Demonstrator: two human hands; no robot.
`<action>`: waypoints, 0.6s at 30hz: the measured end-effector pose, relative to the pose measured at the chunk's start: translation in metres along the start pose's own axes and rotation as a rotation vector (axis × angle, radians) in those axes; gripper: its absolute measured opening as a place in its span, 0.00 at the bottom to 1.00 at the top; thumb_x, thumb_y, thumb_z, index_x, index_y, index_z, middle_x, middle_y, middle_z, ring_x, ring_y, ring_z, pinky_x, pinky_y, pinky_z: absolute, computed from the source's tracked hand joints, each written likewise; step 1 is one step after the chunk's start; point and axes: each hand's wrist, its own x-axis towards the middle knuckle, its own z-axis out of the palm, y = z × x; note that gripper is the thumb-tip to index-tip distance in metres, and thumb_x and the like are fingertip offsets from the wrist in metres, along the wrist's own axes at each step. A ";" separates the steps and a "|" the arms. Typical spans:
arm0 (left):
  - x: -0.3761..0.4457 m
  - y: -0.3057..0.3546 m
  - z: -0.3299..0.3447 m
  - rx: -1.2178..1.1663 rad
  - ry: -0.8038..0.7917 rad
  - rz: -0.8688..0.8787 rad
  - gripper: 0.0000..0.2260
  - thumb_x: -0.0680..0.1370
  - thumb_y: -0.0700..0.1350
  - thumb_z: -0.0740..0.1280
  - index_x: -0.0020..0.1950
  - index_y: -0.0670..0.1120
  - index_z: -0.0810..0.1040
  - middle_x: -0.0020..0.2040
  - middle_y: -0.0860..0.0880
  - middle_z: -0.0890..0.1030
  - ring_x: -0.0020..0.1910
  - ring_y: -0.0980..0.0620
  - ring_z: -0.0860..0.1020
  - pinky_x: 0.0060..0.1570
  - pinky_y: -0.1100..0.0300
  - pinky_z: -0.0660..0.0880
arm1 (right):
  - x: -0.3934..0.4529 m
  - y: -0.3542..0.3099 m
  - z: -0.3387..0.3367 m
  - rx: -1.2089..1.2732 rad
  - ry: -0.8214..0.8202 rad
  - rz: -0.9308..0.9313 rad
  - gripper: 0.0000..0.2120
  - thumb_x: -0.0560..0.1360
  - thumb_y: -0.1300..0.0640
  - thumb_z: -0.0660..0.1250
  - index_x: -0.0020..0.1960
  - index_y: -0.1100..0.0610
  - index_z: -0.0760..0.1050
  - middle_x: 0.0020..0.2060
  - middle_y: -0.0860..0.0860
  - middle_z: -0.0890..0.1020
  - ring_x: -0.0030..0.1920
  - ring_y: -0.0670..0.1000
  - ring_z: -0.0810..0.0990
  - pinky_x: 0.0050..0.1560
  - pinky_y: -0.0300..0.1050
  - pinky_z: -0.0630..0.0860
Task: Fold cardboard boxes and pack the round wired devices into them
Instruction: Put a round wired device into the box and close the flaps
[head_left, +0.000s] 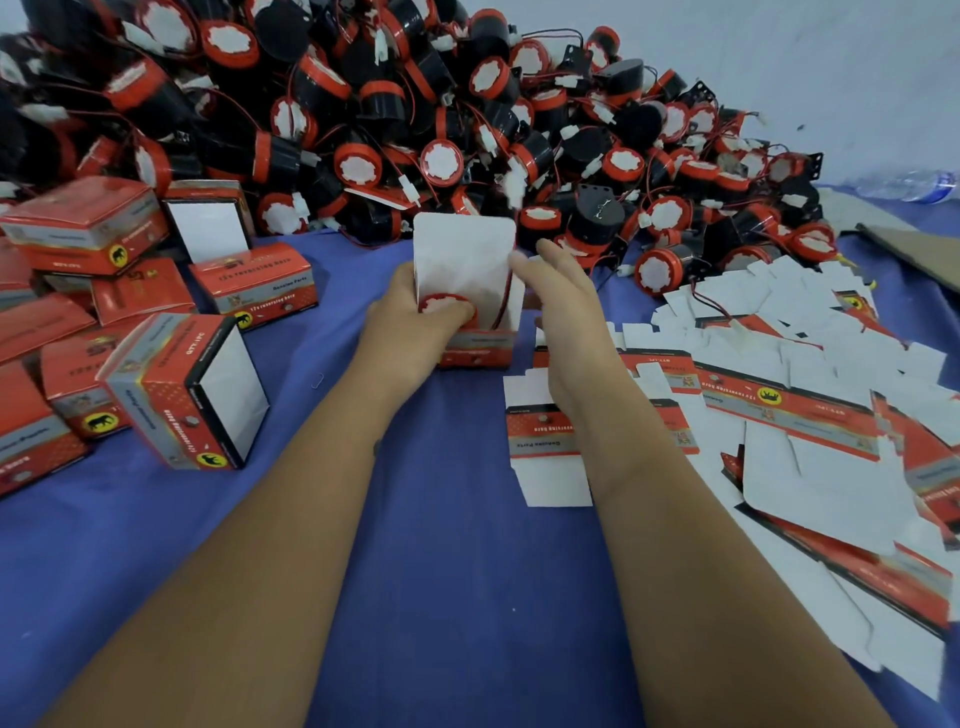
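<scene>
Left hand (415, 312) reaches forward, its grip grasping the horn (448, 304) inside the open box (475, 332); right hand (558, 296) hovers beside, grip released, fingers straight.

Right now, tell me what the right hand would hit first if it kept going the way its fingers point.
Probably the open box's raised white flap: the right hand points up-left at it, nearly touching. Depth is unclear.

Red round device (448, 305) sits inside open, upright box (475, 345).
</scene>
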 end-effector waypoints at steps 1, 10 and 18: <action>0.001 0.001 -0.001 -0.013 -0.011 -0.018 0.15 0.76 0.46 0.69 0.60 0.56 0.71 0.55 0.55 0.80 0.54 0.54 0.79 0.49 0.58 0.77 | 0.003 -0.001 -0.002 0.023 0.006 0.032 0.20 0.79 0.51 0.66 0.70 0.53 0.71 0.45 0.37 0.78 0.46 0.36 0.76 0.39 0.32 0.70; 0.001 0.000 0.000 0.005 -0.056 -0.007 0.14 0.76 0.44 0.67 0.60 0.55 0.75 0.53 0.55 0.82 0.52 0.55 0.79 0.46 0.60 0.75 | -0.014 -0.013 0.001 0.131 0.100 -0.276 0.11 0.77 0.68 0.66 0.48 0.54 0.81 0.44 0.67 0.80 0.43 0.56 0.79 0.50 0.44 0.79; 0.008 -0.004 0.005 0.187 0.032 0.073 0.12 0.79 0.46 0.66 0.61 0.45 0.75 0.48 0.52 0.80 0.51 0.51 0.80 0.48 0.56 0.77 | -0.038 -0.021 0.026 -0.034 -0.108 -0.530 0.08 0.69 0.60 0.61 0.36 0.59 0.79 0.34 0.55 0.80 0.40 0.49 0.76 0.48 0.47 0.75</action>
